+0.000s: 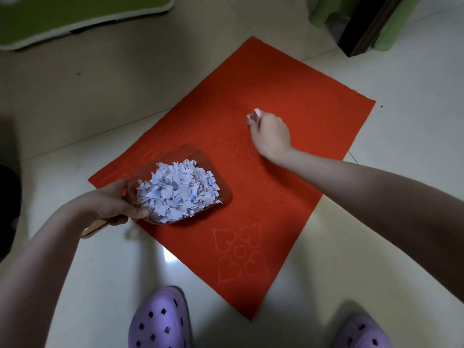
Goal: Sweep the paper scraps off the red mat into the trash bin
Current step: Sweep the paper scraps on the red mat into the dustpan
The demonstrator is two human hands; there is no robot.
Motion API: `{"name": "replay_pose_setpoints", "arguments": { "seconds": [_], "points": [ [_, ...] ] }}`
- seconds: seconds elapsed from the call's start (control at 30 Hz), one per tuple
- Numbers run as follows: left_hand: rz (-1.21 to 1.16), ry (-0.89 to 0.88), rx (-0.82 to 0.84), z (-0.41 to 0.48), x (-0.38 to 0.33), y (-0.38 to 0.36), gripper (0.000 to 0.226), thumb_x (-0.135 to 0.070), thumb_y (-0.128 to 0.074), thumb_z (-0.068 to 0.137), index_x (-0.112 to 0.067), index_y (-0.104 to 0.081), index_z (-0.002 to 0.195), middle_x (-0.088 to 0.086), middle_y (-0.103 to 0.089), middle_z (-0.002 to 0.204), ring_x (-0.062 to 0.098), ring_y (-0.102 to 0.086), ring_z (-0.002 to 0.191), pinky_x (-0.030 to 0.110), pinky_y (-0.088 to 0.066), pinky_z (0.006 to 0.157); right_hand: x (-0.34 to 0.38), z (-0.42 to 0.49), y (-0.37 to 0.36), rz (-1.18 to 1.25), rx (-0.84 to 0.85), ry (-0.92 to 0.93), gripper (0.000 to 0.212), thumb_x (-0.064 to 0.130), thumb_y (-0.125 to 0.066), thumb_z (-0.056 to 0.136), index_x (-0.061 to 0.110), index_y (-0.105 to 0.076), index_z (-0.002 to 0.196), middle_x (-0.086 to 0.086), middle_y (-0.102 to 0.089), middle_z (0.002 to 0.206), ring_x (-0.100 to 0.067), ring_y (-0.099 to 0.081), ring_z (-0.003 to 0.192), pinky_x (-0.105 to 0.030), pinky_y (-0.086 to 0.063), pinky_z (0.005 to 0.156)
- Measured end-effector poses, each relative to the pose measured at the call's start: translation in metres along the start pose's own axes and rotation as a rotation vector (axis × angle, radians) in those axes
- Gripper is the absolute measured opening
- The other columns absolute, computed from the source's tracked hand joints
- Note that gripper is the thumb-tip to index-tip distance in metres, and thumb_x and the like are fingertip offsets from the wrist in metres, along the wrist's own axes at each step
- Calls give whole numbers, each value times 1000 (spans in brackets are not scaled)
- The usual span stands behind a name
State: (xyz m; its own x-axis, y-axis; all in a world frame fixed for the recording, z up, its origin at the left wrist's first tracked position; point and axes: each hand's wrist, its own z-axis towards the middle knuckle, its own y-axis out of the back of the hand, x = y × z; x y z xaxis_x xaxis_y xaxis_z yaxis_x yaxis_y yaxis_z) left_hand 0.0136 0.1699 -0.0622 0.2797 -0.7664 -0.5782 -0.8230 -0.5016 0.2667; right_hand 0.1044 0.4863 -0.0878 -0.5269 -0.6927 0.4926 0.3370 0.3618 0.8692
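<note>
A red mat (288,101) with embossed hearts lies on the pale tiled floor. My left hand (118,204) grips a clear dustpan (216,167) by its wooden handle, over the mat's near left edge. A heap of white paper scraps (177,192) fills the dustpan. My right hand (272,134) is closed around a small pink brush (254,114), held over the middle of the mat; only the brush's pink end shows. The mat's surface looks bare of scraps. No trash bin is clearly in view.
A green board with a white rim (75,13) lies at the top left. A dark post (371,26) and green plastic legs (391,31) stand at the top right. A dark object (8,209) sits at the left edge. Purple clogs (160,320) are at the bottom.
</note>
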Motion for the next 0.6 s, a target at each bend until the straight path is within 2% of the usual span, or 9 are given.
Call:
{"name": "replay_pose_setpoints", "arguments": {
  "seconds": [0.13, 0.17, 0.23, 0.3, 0.37, 0.43, 0.47, 0.5, 0.6],
  "points": [
    [16, 4, -2, 3, -1, -3, 40, 12, -76, 70, -8, -46, 87, 10, -47, 53, 13, -36, 37, 18, -27, 33, 20, -38, -18, 47, 183, 173, 30, 26, -44, 100, 20, -45, 70, -19, -67, 90, -38, -62, 87, -40, -43, 71],
    [19, -3, 5, 4, -1, -4, 39, 12, -75, 70, -7, -46, 87, 11, -47, 54, 13, -35, 37, 17, -26, 34, 25, -48, -20, 137, 215, 200, 28, 22, -46, 99, 19, -52, 71, -15, -68, 93, -34, -63, 87, -38, -44, 74],
    [12, -1, 14, 6, 1, -4, 40, 12, -75, 70, -6, -48, 93, 13, -48, 58, 14, -36, 37, 17, -27, 35, 34, -57, -17, 384, 212, 163, 20, 15, -50, 96, 13, -69, 93, -6, -70, 102, -21, -64, 91, -30, -46, 80],
    [4, 22, 19, 7, 2, -4, 49, 9, -79, 67, -5, -47, 101, 14, -51, 58, 13, -39, 37, 19, -30, 34, 37, -53, -5, 563, 118, 102, 22, 11, -52, 94, 10, -70, 108, 2, -70, 100, -12, -64, 89, -25, -47, 81],
    [2, 26, 32, 4, 0, -5, 62, -4, -89, 55, -5, -47, 101, 13, -53, 57, 13, -40, 36, 20, -31, 34, 29, -45, 7, 581, 43, 98, 24, 11, -52, 94, 12, -69, 110, 6, -68, 96, -3, -64, 81, -19, -47, 73],
    [-8, 0, 54, -1, -2, -5, 87, -27, -99, 25, -6, -50, 94, 12, -52, 55, 13, -38, 37, 19, -30, 34, 15, -40, 17, 491, 26, 90, 24, 15, -51, 95, 13, -70, 110, 5, -68, 89, 9, -56, 61, -7, -38, 59],
    [-21, -7, 58, -3, -2, -5, 95, -30, -98, 14, -8, -50, 93, 11, -52, 53, 13, -37, 37, 19, -29, 34, 8, -40, 19, 447, 34, 75, 24, 19, -50, 95, 13, -70, 109, 1, -69, 87, 9, -55, 56, -6, -35, 55],
    [-29, -15, 58, -5, -3, -4, 94, -25, -98, 15, -10, -50, 94, 9, -52, 51, 12, -37, 37, 19, -29, 33, 0, -41, 19, 406, 43, 61, 25, 21, -49, 96, 12, -69, 108, -4, -71, 87, 7, -59, 60, -6, -36, 55],
    [-31, -9, 42, -7, -4, -2, 58, 7, -86, 59, -6, -50, 102, 5, -56, 48, 10, -38, 35, 18, -29, 32, -17, -47, 11, 290, 69, 56, 25, 18, -47, 97, 6, -67, 108, -9, -70, 106, -22, -65, 99, -21, -43, 82]
  ]
}}
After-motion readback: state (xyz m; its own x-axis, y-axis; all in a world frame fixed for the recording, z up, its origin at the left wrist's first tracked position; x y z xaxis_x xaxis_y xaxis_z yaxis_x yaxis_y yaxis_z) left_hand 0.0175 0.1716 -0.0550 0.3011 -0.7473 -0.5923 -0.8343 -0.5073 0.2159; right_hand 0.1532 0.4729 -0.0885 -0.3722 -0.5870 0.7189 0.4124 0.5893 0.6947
